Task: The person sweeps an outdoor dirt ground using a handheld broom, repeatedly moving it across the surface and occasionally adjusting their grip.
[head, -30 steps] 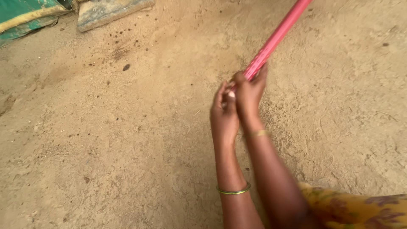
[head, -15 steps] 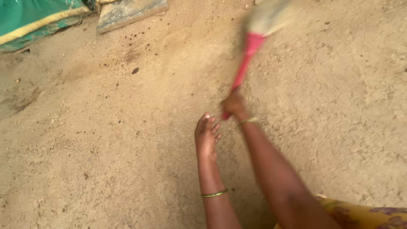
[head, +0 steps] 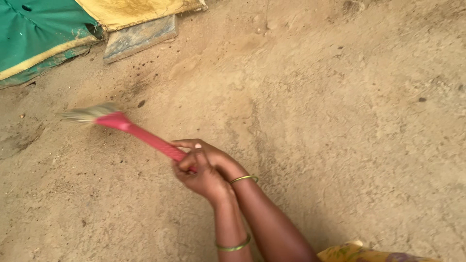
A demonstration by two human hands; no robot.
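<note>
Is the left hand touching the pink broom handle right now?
Touching. The head view shows the left hand wrapped around the end of the pink broom handle, pressed against the right hand, which grips it too.

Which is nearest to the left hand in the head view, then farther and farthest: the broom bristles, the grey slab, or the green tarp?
Measured from the left hand, gripping the pink broom handle:
1. Broom bristles, up and to its left, at the handle's far end.
2. Grey slab, farther up, near the top edge.
3. Green tarp, in the top left corner.
</note>
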